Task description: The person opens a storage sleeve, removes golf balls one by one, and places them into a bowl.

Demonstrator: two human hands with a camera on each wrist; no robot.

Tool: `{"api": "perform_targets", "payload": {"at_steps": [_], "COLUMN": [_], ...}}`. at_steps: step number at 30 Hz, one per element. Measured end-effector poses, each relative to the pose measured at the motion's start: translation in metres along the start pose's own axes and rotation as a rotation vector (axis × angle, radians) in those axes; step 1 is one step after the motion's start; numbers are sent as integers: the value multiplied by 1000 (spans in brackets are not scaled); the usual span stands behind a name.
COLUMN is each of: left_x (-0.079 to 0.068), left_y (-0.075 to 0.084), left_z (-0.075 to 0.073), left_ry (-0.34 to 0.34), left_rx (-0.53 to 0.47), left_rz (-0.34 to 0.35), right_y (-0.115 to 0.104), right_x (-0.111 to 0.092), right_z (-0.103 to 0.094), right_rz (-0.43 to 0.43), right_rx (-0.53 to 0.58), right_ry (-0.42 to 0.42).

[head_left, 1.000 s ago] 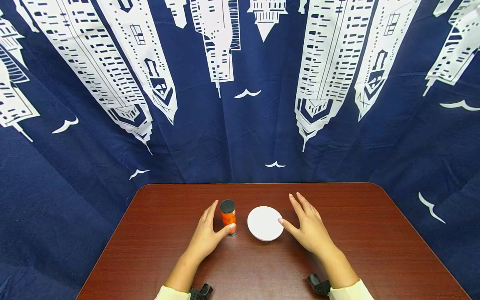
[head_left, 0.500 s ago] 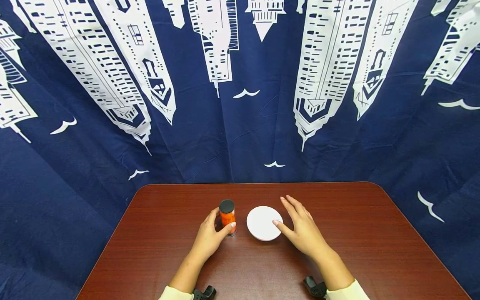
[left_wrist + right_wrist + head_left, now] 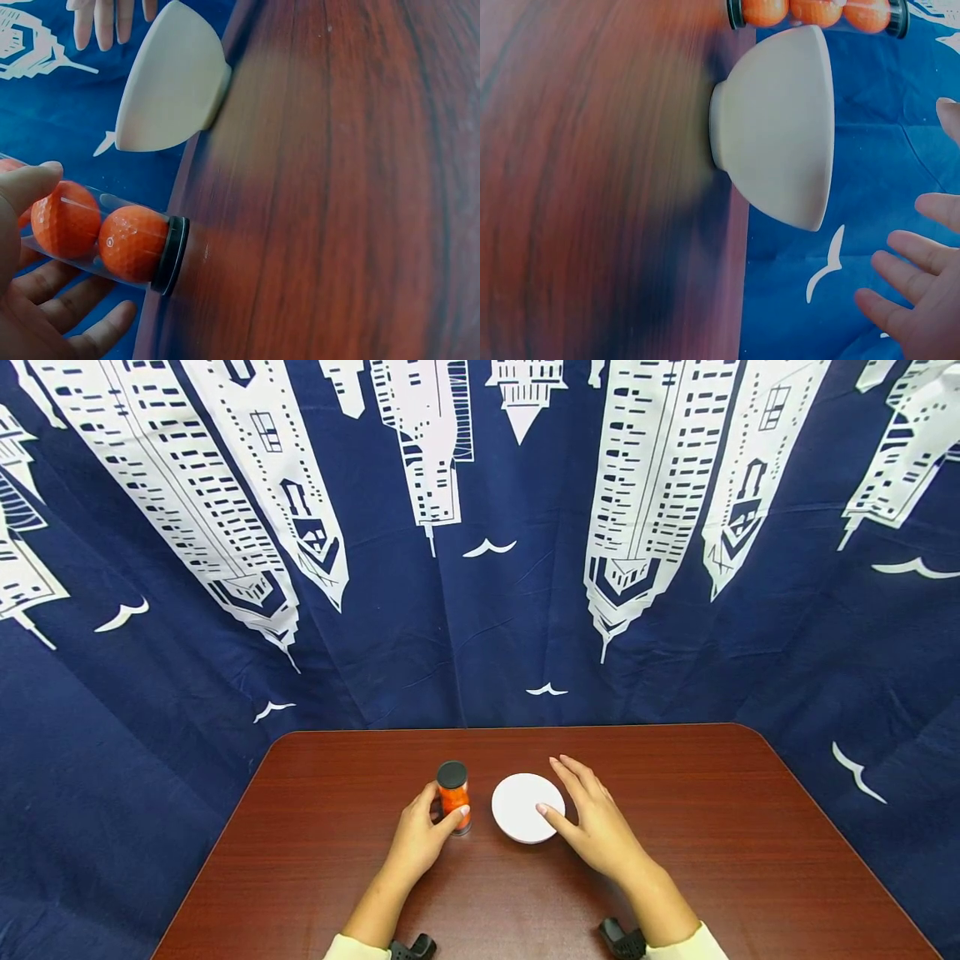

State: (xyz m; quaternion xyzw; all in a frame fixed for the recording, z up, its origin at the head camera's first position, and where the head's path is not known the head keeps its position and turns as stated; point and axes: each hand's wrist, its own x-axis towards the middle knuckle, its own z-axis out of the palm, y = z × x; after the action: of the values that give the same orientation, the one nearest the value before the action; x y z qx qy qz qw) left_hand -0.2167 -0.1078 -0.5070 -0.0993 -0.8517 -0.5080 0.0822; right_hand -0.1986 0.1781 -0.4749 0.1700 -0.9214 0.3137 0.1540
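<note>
A clear tube of orange golf balls (image 3: 453,797) with black ends stands upright on the table. My left hand (image 3: 417,835) grips it from the left side, thumb (image 3: 34,184) on the near side and fingers behind. To the tube's right sits a white bowl (image 3: 517,808), its side showing in the right wrist view. My right hand (image 3: 600,835) hovers at the bowl's right with fingers spread and the thumb over the rim in the head view. In the right wrist view these fingers (image 3: 911,274) are apart from the bowl.
The brown wooden table (image 3: 345,768) has rounded far corners. Behind and beside it hangs a dark blue cloth (image 3: 405,668) printed with white buildings and birds. A black wrist camera (image 3: 622,939) sits on my right wrist, another on the left.
My left fingers have closed in around the tube. My right hand has moved left, bringing its thumb over the bowl's rim. Tube and bowl stay where they were.
</note>
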Motion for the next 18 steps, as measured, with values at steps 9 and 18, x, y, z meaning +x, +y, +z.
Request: {"api": "perform_targets", "payload": {"at_steps": [9,18], "left_x": [0,-5], "left_y": [2,14], "left_z": [-1,-1], "left_ry": [-17,-67], "left_rx": [-2,39], "left_rz": [16,32], "right_y": [-8,-18], "right_x": [-3,-1], "right_z": [4,8], "right_rz": [-51,-104], "right_rx": [48,61], "right_ry": [2,11]}}
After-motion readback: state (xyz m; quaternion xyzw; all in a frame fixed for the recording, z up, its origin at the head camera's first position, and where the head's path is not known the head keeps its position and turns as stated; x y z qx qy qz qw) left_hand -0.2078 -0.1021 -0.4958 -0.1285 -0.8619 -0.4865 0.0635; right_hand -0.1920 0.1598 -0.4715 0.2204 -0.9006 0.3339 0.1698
